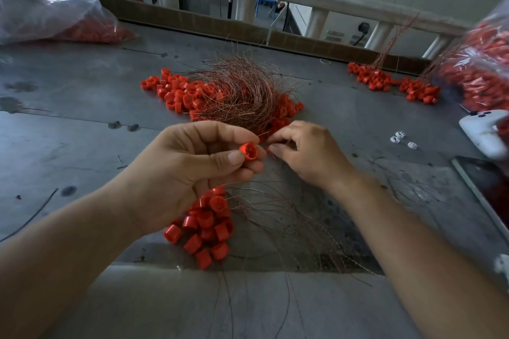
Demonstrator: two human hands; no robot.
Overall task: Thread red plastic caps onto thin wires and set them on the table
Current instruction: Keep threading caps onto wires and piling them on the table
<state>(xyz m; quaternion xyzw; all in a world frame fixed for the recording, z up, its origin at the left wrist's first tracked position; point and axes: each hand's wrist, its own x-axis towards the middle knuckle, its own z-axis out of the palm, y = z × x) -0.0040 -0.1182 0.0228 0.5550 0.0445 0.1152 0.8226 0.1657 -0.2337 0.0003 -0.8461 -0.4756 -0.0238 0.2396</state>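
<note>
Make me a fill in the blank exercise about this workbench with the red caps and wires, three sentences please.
1. The left hand pinches one red ____ between thumb and fingers.
2. A clear plastic ____ full of red caps lies at the far left of the table.
3. The cluster of threaded caps lies below the left hand, and its wires fan out toward the ____ forearm.

Missing words: cap; bag; right.

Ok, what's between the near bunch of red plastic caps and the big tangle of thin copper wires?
In the head view, both hands: the left hand pinches a single red plastic cap, the right hand pinches a small red piece beside it.
</note>
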